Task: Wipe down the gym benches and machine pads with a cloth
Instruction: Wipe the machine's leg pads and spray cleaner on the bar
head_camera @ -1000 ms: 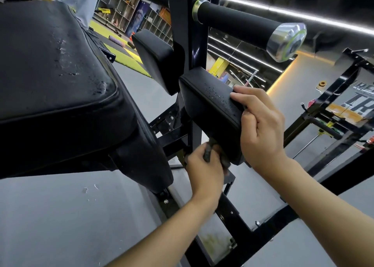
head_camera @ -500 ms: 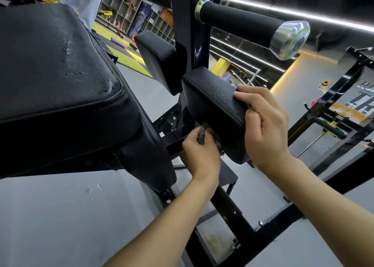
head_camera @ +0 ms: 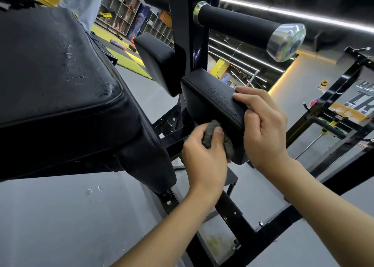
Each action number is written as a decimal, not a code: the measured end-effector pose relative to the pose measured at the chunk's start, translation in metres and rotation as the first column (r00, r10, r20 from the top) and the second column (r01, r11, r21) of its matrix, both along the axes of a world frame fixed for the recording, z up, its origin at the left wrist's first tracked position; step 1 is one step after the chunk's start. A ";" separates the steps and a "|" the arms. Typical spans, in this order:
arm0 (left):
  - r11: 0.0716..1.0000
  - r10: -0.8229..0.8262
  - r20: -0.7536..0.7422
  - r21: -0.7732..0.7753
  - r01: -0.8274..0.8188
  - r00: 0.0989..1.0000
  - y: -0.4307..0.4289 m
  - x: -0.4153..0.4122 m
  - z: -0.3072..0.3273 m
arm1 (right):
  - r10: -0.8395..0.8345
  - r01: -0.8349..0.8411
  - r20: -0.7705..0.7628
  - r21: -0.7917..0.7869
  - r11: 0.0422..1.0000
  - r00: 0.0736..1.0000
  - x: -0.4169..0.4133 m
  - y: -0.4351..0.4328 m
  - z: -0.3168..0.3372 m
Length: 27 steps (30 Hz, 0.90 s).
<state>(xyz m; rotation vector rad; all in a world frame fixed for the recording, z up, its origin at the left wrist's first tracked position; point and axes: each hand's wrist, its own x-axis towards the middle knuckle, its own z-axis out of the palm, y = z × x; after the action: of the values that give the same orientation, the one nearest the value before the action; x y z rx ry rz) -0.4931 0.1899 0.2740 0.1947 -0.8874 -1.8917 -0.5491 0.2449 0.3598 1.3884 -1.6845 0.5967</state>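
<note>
While my left hand [head_camera: 204,151] squeezes a balled dark cloth [head_camera: 210,137] against the lower side face of the small pad [head_camera: 210,96], my right hand [head_camera: 263,125] curls over that pad's near end, fingers hooked on its top surface, bracing it. Fixed to the black post [head_camera: 188,24] beneath the foam roller [head_camera: 238,26], the pad runs lengthwise from the post at upper left down toward me at lower right, so its near tip sits between my two hands. Water droplets [head_camera: 220,96] bead along the top face, just above the cloth and left of my right fingertips. I judge the next stroke must carry the cloth up over the edge and along that long axis toward the post, and the left hand, already holding the cloth and lying nearer the wet strip, is the one to make it. A second pad [head_camera: 157,60] juts from the post's far side, and the large cushion [head_camera: 60,80] to the left also shows wet specks, both not yet dried.
</note>
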 end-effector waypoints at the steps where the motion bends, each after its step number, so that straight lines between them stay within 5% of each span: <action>1: 0.999 0.012 0.014 0.032 -0.013 1.000 -0.009 -0.006 0.003 | 0.003 -0.003 0.002 0.001 1.000 1.000 0.000 0.000 0.000; 10: 0.976 0.187 0.021 -0.114 -0.184 0.982 0.003 0.008 0.003 | 0.028 -0.029 0.072 0.003 1.000 0.997 -0.001 0.000 0.001; 17: 0.981 0.085 -0.024 -0.171 -0.087 0.996 0.024 0.024 -0.004 | 0.087 -0.010 0.484 -0.160 0.987 0.871 0.012 -0.007 0.005; 21: 0.990 0.138 0.022 -0.026 -0.137 0.990 0.019 0.007 0.001 | 0.054 0.025 0.487 -0.155 0.988 0.872 0.012 -0.007 0.006; 27: 0.998 -0.016 -0.002 -0.064 0.016 1.000 0.027 0.012 -0.009 | 0.044 0.027 0.422 -0.160 0.987 0.906 0.011 -0.007 0.002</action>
<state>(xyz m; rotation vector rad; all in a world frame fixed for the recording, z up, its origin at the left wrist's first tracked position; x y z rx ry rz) -0.4814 0.2169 0.2650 0.1467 -0.9484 -1.8749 -0.5379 0.2375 0.3619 1.2059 -1.9161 1.0803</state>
